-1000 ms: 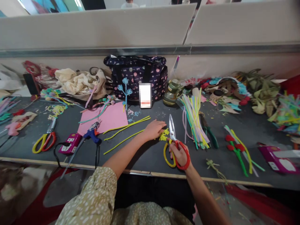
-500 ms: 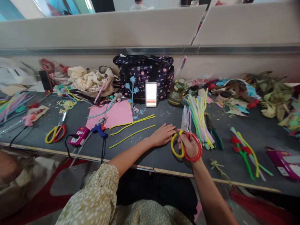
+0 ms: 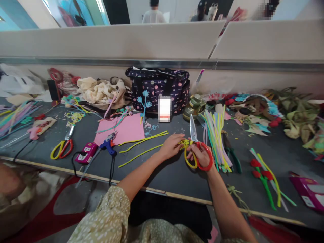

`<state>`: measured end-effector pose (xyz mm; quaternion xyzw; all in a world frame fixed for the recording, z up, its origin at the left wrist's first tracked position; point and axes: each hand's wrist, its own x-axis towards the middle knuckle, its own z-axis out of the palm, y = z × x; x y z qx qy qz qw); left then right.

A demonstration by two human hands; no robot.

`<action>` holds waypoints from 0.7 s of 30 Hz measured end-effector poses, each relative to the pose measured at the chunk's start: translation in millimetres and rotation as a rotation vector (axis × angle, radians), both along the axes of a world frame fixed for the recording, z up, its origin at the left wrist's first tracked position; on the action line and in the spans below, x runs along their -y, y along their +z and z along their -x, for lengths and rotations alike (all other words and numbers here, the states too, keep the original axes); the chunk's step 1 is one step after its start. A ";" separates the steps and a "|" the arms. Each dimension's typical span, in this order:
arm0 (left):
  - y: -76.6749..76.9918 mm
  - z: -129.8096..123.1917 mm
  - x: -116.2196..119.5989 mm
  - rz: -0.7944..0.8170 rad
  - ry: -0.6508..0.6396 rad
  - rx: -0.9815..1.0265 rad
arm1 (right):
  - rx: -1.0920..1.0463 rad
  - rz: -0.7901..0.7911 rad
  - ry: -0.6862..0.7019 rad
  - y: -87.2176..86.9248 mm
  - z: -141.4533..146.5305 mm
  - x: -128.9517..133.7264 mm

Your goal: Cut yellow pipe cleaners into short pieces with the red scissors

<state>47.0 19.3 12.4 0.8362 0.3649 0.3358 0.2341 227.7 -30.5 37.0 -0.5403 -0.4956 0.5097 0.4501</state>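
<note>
My right hand [image 3: 201, 155] grips scissors [image 3: 193, 130] with one red and one yellow handle loop, blades pointing away from me. Beside it, my left hand [image 3: 173, 145] has its fingertips closed on a small yellow fuzzy bundle [image 3: 185, 144], which touches the scissors' yellow loop. Part of that bundle is hidden by the fingers and handle. Left of my hands, yellow pipe cleaners [image 3: 141, 136] lie on the dark table. A thick bunch of pastel pipe cleaners [image 3: 216, 141] lies just right of the scissors.
A blue glue gun [image 3: 109, 146] and pink sheet [image 3: 124, 128] lie at left, with a second pair of scissors [image 3: 66, 143]. Behind stand a dark patterned bag [image 3: 174, 91] and a green jar [image 3: 194, 104]. Red-tipped green stems [image 3: 263, 179] and green-handled pliers [image 3: 234, 155] are at right.
My left hand has curled its fingers, and a yellow bundle now shows at its fingertips. The scissors have shifted slightly left toward it. The view has tilted up a little.
</note>
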 end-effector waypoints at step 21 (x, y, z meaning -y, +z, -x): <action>-9.8 63.2 26.6 0.030 0.336 -0.388 | 0.025 0.110 0.172 -31.4 35.6 22.2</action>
